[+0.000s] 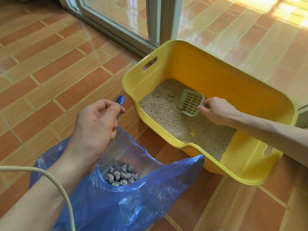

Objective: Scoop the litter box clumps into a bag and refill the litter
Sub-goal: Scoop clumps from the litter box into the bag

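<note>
— Nearest the lens, what is seen at the lower left?

— Pale cord (56, 182) is draped across the left forearm, and under that arm a blue plastic bag (133, 200) is spread on the floor. Grey clumps (121, 175) are gathered in its open mouth. One bag handle (120, 100) is pinched between thumb and fingers of the left hand (95, 124), so that edge is lifted.

— And what surrounds it?

— Orange and tan floor tiles (50, 72) are laid everywhere, with sunlight thrown across the far right. A sliding glass door frame (155, 22) is set behind, just beyond the far corner of the yellow litter box (166, 135). The box's near rim is touched by the bag's right edge.

— Where is the litter found?

— Beige litter (166, 112) is spread over the box floor, thinner toward the right end, where bare yellow is exposed. A few lumps are left in it near the scoop.

— And the right side?

— The right forearm is reached over the box's right wall. A slotted grey scoop (191, 104) is gripped by its handle in the curled fingers of the right hand (216, 112), its blade lowered into the litter, well apart from the bag.
</note>
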Demonstrator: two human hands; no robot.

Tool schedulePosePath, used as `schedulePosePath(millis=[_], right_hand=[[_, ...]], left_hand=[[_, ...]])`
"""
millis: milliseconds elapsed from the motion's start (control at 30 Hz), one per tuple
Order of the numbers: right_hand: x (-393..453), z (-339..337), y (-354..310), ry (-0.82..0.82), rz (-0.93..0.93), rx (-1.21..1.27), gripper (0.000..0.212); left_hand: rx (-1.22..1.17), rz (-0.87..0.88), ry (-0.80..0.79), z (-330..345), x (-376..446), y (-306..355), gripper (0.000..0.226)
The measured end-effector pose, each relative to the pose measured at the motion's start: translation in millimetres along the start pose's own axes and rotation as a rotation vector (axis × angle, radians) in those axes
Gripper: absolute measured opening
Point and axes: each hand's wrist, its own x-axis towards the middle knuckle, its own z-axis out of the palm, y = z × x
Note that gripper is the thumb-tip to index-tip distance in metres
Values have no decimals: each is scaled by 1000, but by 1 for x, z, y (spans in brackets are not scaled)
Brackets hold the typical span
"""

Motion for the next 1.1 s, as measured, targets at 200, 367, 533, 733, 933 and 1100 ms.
schedulePosePath(millis=[200, 367, 533, 733, 933, 1100], right_hand=[[-5, 8, -15, -68, 23, 189, 27], [-7, 18, -19, -123, 122, 366, 26], [-15, 24, -24, -181, 201, 671, 27], [-25, 23, -21, -176, 155, 832, 33], [-30, 23, -21, -92, 156, 878, 35], [-33, 28, -22, -81, 193, 909, 33]], left_hand=[[7, -3, 8, -5, -3, 1, 22], [6, 8, 15, -9, -5, 2, 22], [5, 11, 8, -7, -6, 4, 22], [4, 10, 8, -7, -6, 4, 22], [3, 3, 0, -5, -5, 5, 21], [10, 6, -6, -3, -7, 5, 22]])
